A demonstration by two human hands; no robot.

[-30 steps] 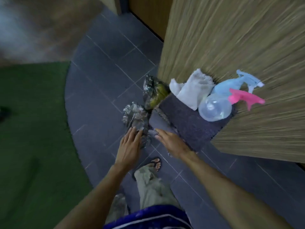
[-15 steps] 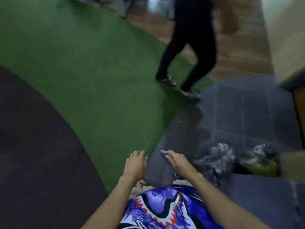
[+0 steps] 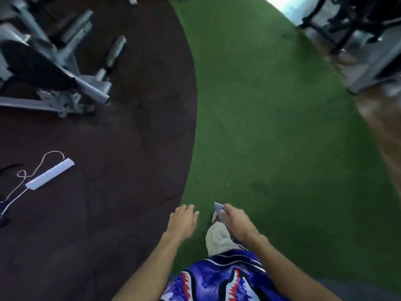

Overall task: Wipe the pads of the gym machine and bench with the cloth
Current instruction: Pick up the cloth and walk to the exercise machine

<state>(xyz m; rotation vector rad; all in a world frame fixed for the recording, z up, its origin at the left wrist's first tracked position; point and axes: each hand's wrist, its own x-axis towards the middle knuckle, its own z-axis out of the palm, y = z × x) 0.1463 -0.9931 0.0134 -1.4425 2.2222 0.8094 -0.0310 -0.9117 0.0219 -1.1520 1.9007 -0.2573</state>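
Observation:
My right hand (image 3: 235,221) is closed on a small grey cloth (image 3: 219,211), whose corner sticks up past my fingers. My left hand (image 3: 183,221) hangs beside it, fingers loosely apart, holding nothing. Both hands are low in the view, over the border of dark rubber floor and green turf. A grey gym machine (image 3: 54,68) with a black pad (image 3: 32,64) stands far off at the upper left, well out of reach of either hand.
A white bar handle (image 3: 50,173) on a cord lies on the dark rubber floor (image 3: 97,192) at left. Green turf (image 3: 271,127) runs ahead. More machine frames (image 3: 358,29) stand at the upper right by a wood floor strip.
The view has swung from the mat with the spray bottles, past a walking person, to the gym floor. My right hand now carries the grey cloth.

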